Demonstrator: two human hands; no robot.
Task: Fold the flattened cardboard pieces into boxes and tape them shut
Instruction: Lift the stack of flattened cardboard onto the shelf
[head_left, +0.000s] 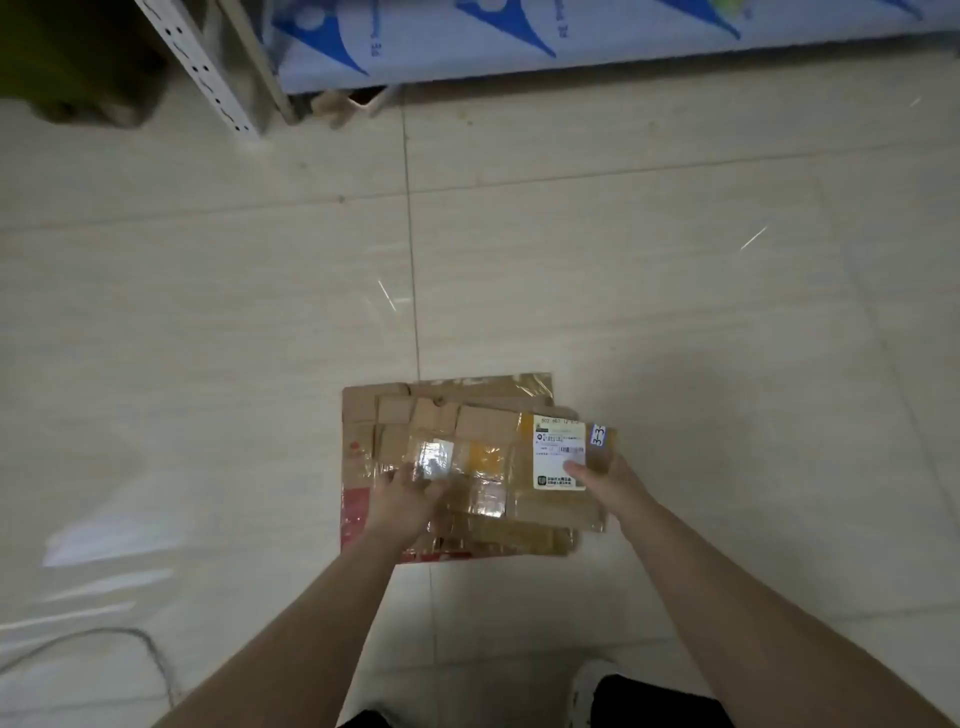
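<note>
Flattened cardboard pieces (363, 415) lie stacked on a glossy tiled floor (208, 338). The top piece (488, 431) is brown, creased and patched with shiny clear tape, and bears a white label (560, 441). Left hand (408, 501) rests on its taped face, fingers nearly straight. Right hand (608, 480) pinches its right edge, thumb on the label.

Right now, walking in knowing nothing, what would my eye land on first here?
A stack of flattened cardboard pieces lies on the pale tiled floor, low in the middle of the view. The left hand rests on the glossy taped face of the top piece, and the right hand pinches its right end, thumb on a white shipping label. Far behind, a blue-and-white printed sheet runs along the top edge.
</note>
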